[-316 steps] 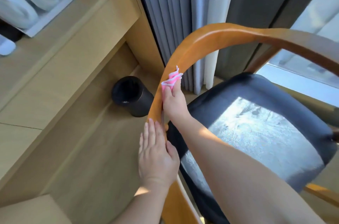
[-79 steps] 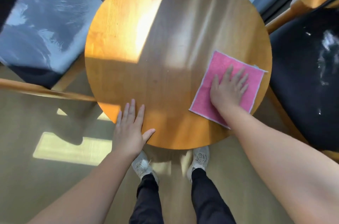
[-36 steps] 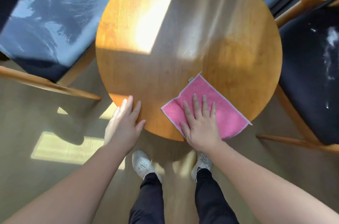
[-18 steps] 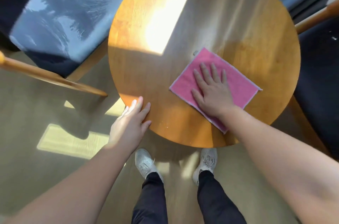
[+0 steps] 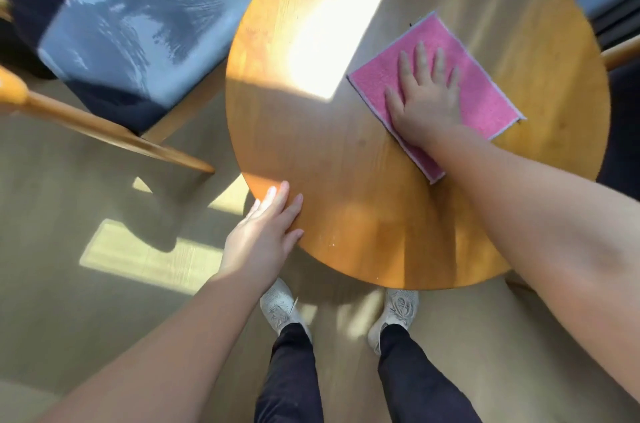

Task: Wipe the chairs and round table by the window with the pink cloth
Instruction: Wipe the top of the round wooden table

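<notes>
Flat and spread, my right hand (image 5: 427, 100) presses the pink cloth (image 5: 485, 100) onto the table (image 5: 329, 163); my left hand (image 5: 265, 232), fingers straight, steadies the near rim. I reckon a hard push could tip the table toward the chair (image 5: 138, 24) beyond my left hand.
</notes>
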Available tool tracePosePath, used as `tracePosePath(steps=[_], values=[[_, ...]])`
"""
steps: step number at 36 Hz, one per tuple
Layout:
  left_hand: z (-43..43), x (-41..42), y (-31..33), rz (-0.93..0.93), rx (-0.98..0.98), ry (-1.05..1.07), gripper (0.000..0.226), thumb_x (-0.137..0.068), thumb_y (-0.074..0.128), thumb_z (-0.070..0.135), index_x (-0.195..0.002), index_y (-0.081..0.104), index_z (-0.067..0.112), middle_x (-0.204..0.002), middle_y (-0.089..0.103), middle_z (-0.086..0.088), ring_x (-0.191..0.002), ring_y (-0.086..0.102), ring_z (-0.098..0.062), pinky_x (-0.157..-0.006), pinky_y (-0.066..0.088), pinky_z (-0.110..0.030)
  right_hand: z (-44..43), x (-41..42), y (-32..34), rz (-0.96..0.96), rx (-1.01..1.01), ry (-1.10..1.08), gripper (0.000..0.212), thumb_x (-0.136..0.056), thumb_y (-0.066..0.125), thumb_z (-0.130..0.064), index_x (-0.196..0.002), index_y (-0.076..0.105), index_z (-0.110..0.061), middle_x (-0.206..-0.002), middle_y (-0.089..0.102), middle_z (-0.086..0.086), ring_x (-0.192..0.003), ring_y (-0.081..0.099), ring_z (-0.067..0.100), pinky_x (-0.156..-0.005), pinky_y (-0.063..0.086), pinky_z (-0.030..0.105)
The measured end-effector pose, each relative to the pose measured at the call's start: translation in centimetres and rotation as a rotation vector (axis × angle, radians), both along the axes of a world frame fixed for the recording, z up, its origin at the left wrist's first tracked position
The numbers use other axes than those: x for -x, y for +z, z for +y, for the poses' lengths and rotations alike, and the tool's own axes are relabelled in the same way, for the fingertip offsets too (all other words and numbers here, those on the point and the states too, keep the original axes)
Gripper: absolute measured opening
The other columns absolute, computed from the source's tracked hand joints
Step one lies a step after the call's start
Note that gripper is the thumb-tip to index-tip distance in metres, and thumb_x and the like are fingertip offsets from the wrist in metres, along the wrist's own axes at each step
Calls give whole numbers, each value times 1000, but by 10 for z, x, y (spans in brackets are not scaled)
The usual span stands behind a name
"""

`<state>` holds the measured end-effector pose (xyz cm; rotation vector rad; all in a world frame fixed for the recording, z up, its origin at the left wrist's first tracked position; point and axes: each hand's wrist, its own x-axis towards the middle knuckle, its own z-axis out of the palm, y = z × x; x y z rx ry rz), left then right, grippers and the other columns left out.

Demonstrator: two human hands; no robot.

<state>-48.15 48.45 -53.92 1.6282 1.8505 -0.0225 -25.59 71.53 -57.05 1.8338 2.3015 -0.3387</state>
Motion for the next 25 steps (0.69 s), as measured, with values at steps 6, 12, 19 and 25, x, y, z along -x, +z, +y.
tracePosePath(steps=[6,12,19,25], values=[[-2,3,-3,-6,-29,-12,52,-98,47,38,-147,30,36,-157,9,20,-146,13,-12,-113,19,-24,-66,17,6,10,61,221,67,-99,11,-56,-156,-1,-23,-164,-8,7,-149,-14,30,-119,-7,53],[-1,20,5,-55,-182,-25,56,-89,51,3,-142,43,18,-153,31,5,-140,30,-13,-113,16,-20,-142,25,3,106,85,291,65,-100,22,-54,-156,15,-21,-163,6,8,-150,-4,34,-119,-1,58],[9,56,3,91,-187,-130,72,-78,47,-4,-147,34,12,-157,20,-3,-146,15,-15,-115,-2,-22,-215,39,-2,158,35,347,62,-98,34,-50,-151,31,-17,-159,24,11,-147,17,40,-117,12,62],[27,69,2,54,-179,-151,78,-74,44,-9,-148,31,12,-158,16,-3,-146,12,-15,-116,0,-23,-230,45,-4,132,26,353,60,-98,36,-46,-149,37,-15,-157,30,13,-145,22,40,-114,17,63]])
